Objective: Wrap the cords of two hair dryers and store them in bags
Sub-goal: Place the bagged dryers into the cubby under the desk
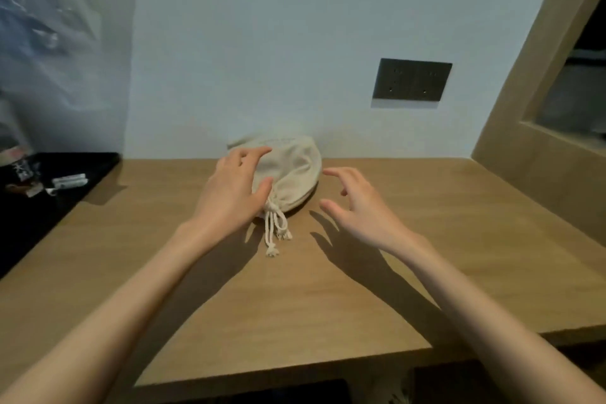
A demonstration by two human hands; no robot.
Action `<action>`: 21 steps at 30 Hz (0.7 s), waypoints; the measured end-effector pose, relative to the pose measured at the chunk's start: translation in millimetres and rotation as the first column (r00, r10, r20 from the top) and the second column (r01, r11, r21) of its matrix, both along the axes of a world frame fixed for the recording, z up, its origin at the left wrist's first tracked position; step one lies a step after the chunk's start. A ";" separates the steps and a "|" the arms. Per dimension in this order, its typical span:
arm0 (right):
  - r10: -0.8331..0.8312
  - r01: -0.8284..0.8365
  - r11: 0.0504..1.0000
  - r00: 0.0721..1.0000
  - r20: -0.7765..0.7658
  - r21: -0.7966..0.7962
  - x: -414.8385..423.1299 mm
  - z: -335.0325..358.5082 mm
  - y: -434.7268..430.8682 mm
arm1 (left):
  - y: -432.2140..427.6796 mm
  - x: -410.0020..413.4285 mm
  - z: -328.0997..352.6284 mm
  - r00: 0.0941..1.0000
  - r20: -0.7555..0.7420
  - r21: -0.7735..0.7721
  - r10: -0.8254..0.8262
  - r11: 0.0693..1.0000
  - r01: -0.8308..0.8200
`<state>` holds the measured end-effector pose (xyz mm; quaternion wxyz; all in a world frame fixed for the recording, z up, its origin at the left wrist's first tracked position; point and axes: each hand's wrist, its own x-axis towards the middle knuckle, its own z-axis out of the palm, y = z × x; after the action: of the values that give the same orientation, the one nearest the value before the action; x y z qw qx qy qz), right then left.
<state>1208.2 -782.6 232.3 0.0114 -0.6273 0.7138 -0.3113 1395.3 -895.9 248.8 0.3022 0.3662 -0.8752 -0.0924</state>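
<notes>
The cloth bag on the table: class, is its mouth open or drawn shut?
Drawn shut: the cloth bag is gathered tight at its neck, and its drawstring trails onto the table.

Nothing legible: faint print on the cloth bag (pixel 295 167) and on the packets (pixel 70 180) is too blurred.

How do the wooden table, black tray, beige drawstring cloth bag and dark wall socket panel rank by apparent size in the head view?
Largest to smallest:
wooden table
black tray, cropped at frame edge
beige drawstring cloth bag
dark wall socket panel
</notes>
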 end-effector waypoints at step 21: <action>-0.022 0.038 0.999 0.879 0.476 -0.023 -9.1 -42.6 -131.9 | -90.1 -49.1 -61.2 0.964 -0.198 0.499 0.180 0.865 -0.059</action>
<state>1199.1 -914.6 189.8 0.1712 -0.5209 0.6938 -0.4669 1346.2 -986.0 187.6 0.3076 0.4707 -0.7561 -0.3347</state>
